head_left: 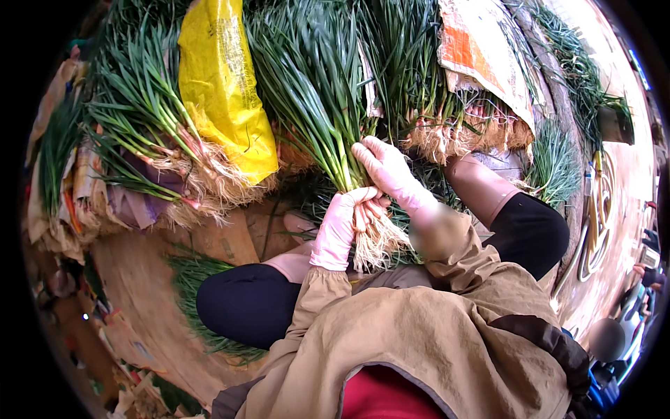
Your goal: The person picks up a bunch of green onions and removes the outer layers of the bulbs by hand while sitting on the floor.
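My left hand clamped around green onion bundle (near its roots), my right hand pinching its stalks, yellow bag beside

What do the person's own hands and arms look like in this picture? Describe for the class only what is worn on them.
Both hands wear thin, pale pink gloves that fit closely: the left hand and the right hand. Each glove runs up to the wrist. Both arms are covered by loose, tan-brown sleeves of a coat, with gathered cuffs at the wrists. No markings show on gloves or sleeves.
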Available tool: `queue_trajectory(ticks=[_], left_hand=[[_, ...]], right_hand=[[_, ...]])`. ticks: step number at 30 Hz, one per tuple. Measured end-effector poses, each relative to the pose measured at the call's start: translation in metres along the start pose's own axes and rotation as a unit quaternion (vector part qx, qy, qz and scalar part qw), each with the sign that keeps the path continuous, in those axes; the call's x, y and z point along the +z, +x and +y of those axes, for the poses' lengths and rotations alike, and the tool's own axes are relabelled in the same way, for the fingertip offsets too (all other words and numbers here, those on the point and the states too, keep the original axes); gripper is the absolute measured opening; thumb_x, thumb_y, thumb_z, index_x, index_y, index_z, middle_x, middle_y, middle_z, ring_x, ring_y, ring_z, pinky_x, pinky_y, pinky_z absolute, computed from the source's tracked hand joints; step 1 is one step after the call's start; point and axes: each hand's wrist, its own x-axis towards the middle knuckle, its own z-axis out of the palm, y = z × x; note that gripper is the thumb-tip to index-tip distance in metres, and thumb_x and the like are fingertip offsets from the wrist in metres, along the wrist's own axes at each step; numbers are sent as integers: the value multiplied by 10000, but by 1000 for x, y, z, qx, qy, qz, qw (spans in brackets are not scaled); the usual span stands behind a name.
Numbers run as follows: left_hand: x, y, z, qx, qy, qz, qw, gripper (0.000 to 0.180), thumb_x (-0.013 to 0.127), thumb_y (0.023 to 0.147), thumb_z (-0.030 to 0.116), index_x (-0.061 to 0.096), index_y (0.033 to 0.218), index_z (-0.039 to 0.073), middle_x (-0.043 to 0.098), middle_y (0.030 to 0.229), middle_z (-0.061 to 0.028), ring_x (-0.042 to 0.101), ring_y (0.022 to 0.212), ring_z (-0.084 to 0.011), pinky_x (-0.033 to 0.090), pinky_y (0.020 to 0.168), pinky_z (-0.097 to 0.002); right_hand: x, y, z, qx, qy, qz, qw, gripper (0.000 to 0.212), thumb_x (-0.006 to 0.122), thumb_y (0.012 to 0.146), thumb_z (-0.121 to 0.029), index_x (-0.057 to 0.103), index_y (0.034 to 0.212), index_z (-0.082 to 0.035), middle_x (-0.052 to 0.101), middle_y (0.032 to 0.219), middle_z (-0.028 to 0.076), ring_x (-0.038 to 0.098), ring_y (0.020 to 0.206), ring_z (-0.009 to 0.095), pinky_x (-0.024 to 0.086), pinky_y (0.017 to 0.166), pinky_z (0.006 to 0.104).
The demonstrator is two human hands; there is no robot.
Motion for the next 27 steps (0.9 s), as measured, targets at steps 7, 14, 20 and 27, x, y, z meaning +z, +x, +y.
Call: queue_trajectory(ticks=[7,14,20,27], left_hand=[[15,-5,-7,55,-131,-119,983,218,544,842,83,507,1047,18,597,776,-120,584,656,-208,520,648,-334],[-3,-18,22,90,-215,-130,964,215,567,832,80,494,1027,25,541,769,-73,567,754,-214,509,682,-345],[6,-2,13,56,-185,-119,974,224,567,855,78,503,1065,32,572,791,-79,583,770,-203,500,672,-311],[-16,-9,17,69,-193,-108,973,207,553,860,81,521,1061,45,581,836,-76,595,809,-213,510,705,-344]], right_hand=[[10,29,57,260,356,85,893,289,494,956,-317,561,818,-72,578,725,26,556,649,155,464,595,321],[-45,29,33,74,-408,-177,893,421,632,850,-417,615,984,-18,655,936,175,641,859,299,517,785,407],[-64,109,69,53,-413,48,908,317,618,830,-286,596,1028,-40,638,914,192,638,828,321,509,797,389],[-65,12,76,-43,-112,-290,949,133,549,897,-132,589,999,-56,650,841,55,631,731,230,515,658,349]])
